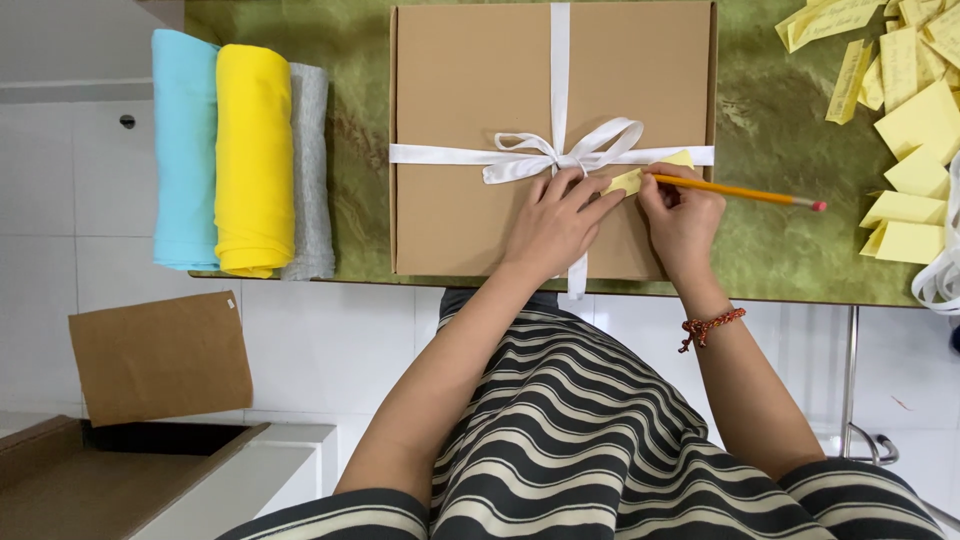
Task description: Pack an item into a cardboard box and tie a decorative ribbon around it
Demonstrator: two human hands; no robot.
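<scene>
**Hands at a yellow note on a ribboned box**

At the upper left of the frame, three fabric rolls are lying side by side on the green table (780,250): a light blue roll (184,150), a yellow roll (254,160) and a grey roll (310,170). In the upper middle, a brown cardboard box (460,80) is sitting tied with a white ribbon (560,150) in a bow. Just below the bow, the left hand (555,225) is resting with fingers spread flat, pressing the yellow paper note (640,178) against the lid. Beside it, the right hand (685,220) is curling closed around a yellow pencil (740,190), its tip touching the note. At the upper right, loose yellow notes (910,120) are lying scattered.
</scene>
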